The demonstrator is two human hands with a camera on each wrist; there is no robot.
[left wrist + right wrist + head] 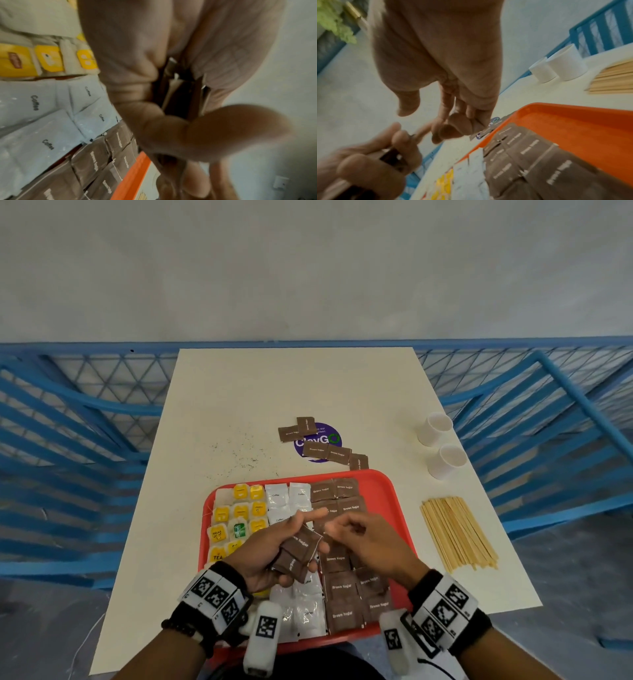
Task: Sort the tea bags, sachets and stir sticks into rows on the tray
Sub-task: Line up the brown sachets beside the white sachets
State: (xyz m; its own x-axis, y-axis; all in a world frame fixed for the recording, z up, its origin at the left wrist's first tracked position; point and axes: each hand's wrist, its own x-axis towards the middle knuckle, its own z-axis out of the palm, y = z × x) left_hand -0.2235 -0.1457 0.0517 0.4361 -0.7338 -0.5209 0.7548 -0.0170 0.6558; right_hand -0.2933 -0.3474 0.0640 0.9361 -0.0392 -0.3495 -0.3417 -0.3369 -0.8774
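Above the red tray (383, 487), a small stack of brown sugar sachets (297, 554) is gripped in the left hand (274, 553). The right hand (370, 542) is held just beside it, fingers (447, 129) loosely curled, apparently empty. Tea bags (239, 511), coffee sachets (279, 501) and brown sachets are laid in rows on the tray. Stir sticks (457, 532) are left on the desk (239, 392).

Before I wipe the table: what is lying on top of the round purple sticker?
Brown paper sugar sachets overlap the round purple sticker: some across its top left edge, others along its lower edge. White lettering shows between them; what they cover cannot be read.
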